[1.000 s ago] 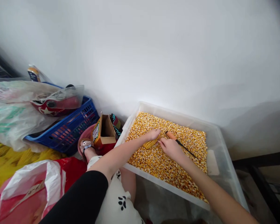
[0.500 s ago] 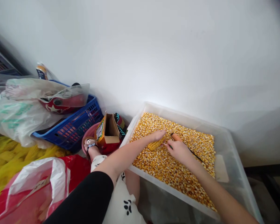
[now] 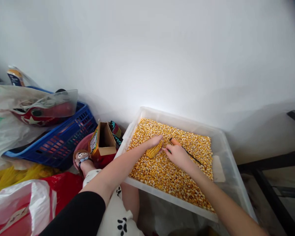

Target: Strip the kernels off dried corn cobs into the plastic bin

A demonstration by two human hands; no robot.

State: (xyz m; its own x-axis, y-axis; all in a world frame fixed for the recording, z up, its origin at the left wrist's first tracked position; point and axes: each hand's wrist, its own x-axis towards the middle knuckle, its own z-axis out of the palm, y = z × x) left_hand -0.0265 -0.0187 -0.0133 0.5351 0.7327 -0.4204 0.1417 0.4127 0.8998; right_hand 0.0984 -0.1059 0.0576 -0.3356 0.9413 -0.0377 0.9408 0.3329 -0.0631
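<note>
A person's left hand (image 3: pixel 154 141) closes around a corn cob (image 3: pixel 154 149), holding it just above loose kernels (image 3: pixel 167 170) that fill a clear plastic bin (image 3: pixel 221 144). The right hand (image 3: pixel 178 154), right of the cob and nearly touching it, is wrapped around an orange-handled tool (image 3: pixel 175 142) whose dark shaft (image 3: pixel 193 156) runs away from the cob. Well left of both hands stand an open cardboard box (image 3: pixel 102 144) and 1 blue basket (image 3: pixel 64 137).

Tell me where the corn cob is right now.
In the head view, the corn cob lies just left of centre, held by the left hand over the loose kernels in the clear plastic bin, beside the right hand.
</note>
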